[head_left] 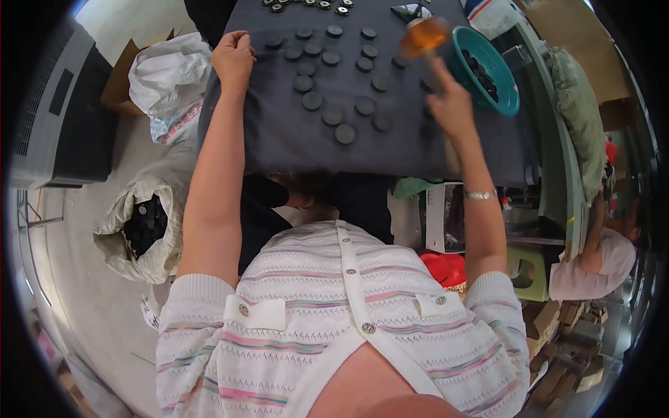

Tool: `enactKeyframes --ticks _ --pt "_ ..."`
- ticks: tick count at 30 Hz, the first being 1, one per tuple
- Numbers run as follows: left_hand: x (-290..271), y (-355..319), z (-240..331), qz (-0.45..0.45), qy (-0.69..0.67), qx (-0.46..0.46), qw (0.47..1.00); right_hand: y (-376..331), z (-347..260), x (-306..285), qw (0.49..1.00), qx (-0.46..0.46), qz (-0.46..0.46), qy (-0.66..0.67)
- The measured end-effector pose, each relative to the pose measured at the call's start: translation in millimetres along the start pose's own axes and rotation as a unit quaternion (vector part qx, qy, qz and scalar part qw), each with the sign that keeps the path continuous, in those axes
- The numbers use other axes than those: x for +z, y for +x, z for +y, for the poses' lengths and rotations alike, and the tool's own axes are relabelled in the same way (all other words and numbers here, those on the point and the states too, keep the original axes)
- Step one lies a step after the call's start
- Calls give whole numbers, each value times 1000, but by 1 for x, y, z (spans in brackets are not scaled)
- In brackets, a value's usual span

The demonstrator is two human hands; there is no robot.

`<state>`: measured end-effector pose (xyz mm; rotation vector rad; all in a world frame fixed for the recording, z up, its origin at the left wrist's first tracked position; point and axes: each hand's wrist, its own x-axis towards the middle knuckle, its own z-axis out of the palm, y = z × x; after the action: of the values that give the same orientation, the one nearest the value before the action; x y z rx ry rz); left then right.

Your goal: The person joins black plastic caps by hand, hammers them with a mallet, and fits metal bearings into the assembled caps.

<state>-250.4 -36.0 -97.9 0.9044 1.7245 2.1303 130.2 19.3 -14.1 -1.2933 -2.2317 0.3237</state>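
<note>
My right hand is wrapped round the handle of a mallet with an amber-orange head. The mallet is smeared by motion and raised over the right side of the dark cloth-covered table. My left hand is closed at the table's left edge, thumb and fingers pressed together; anything in its grip is hidden. Between my hands lie several round black discs, spread flat and loosely in rows. A disc lies just right of my left fingers. Beside my right hand, a teal plastic basin holds more black discs.
Ring-shaped metal-and-black parts lie at the table's far edge. On the floor at left stand an open woven sack of black pieces and a white bag. At right, another person in a pink top sits beyond a green-grey sack.
</note>
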Motion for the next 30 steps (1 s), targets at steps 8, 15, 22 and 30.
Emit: enactKeyframes --ticks 8,15,22,30 --pt "-3 4 -10 -7 -6 -16 1000 -1 8 -36 998 -66 23 -4" --pt "-1 5 -4 -17 9 7 1000 -49 37 -25 992 43 -17 -114" --pt "-7 4 -9 -16 12 -17 1000 -38 15 -50 999 -7 21 -35" --pt "-2 3 -10 -26 -15 -19 999 -44 22 -46 998 44 -27 -45"
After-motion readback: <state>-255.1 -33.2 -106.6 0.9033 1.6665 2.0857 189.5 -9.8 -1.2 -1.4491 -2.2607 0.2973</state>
